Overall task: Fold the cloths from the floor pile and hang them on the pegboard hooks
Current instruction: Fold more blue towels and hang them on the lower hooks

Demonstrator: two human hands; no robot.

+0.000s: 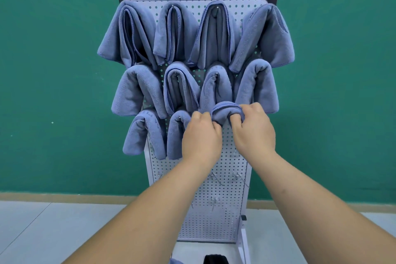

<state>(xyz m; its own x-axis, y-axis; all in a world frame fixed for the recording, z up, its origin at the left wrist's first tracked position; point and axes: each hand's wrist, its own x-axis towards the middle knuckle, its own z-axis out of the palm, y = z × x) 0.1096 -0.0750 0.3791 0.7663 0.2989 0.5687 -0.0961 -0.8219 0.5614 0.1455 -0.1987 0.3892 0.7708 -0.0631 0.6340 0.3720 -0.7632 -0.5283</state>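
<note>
Fingers (235, 118) of left hand (201, 135) and right hand (254, 132) grip the cloth (227, 110) from below, its fold uppermost at the pegboard (227, 156).

Bare forearms (150, 210), seemingly bare hands (201, 137) (254, 133)

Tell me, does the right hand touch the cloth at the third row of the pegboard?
Touching. In the head view the right hand curls its fingers round the folded top of the cloth, with no gap.
</note>
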